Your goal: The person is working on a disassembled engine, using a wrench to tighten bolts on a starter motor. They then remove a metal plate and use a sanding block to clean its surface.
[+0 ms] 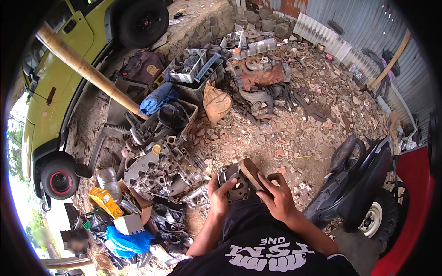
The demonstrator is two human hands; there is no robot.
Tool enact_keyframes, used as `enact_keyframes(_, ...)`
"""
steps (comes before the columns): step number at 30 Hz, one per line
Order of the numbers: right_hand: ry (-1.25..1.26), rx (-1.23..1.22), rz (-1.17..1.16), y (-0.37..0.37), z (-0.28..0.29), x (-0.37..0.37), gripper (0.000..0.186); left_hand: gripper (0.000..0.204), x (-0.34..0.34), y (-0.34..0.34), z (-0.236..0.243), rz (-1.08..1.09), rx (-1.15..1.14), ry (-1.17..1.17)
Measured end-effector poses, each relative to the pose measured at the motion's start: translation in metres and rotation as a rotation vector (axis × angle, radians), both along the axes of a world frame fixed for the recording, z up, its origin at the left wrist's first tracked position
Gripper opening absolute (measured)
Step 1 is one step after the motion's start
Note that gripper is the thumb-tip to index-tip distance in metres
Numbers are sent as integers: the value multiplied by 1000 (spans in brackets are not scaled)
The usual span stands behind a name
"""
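Observation:
My left hand (pixel 219 198) grips a grey cast-metal housing (pixel 236 187) with bolt holes along its rim, thumb lying over its edge. It is held up in front of my lap. In my right hand (pixel 279 198) is a brown oblong block (pixel 251 173) that looks like wood, pinched between thumb and fingers. The block stands tilted against or just beside the housing's right side; whether they touch I cannot tell. Left of my hands, a large engine part (pixel 159 168) with several valves and ports sits on the ground.
Crates of parts (pixel 189 69), a brown sack (pixel 216 102) and an engine (pixel 258 76) lie ahead on rubble. A bamboo pole (pixel 87 69) slants in front of a yellow-green car (pixel 55 106). Plastic bags (pixel 126 241) lie at left; a black scooter (pixel 354 179) is at right.

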State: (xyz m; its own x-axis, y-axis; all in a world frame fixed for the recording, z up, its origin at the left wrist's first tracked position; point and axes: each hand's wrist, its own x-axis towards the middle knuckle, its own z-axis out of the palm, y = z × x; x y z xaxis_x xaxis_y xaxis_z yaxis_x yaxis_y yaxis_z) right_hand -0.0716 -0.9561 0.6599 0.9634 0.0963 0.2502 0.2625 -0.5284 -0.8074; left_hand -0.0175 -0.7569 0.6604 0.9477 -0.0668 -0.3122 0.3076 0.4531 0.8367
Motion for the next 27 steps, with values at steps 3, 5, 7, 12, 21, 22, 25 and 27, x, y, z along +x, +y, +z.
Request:
enact_keyframes(3, -30, -47, -53, -14, -1, 33, 59, 34, 40, -26, -17, -83, 1, -18)
enact_keyframes(5, -55, -59, -88, -19, -3, 72, 59, 34, 69, -33, -37, -221, 270, -83)
enact_keyframes(7, -61, -71, -96, -26, -4, 125, 59, 34, 90, -49, -45, -295, 230, -110)
enact_keyframes(12, -82, -90, 39, -25, -2, 220, 60, 36, 191, -40, -35, -129, 125, -76)
enact_keyframes(21, -43, -32, 169, -38, -21, 331, 55, 41, 298, -13, -28, 174, 73, -122)
enact_keyframes(22, -131, -48, 133, -38, -28, 352, 54, 42, 304, -17, -24, 264, -3, -73)
enact_keyframes(25, 475, 655, 80, -32, -29, 391, 65, 50, 321, -28, -23, 471, -288, 34)
enact_keyframes(27, 571, 825, 71, -25, -40, 425, 63, 49, 326, -31, -30, 569, -338, -5)
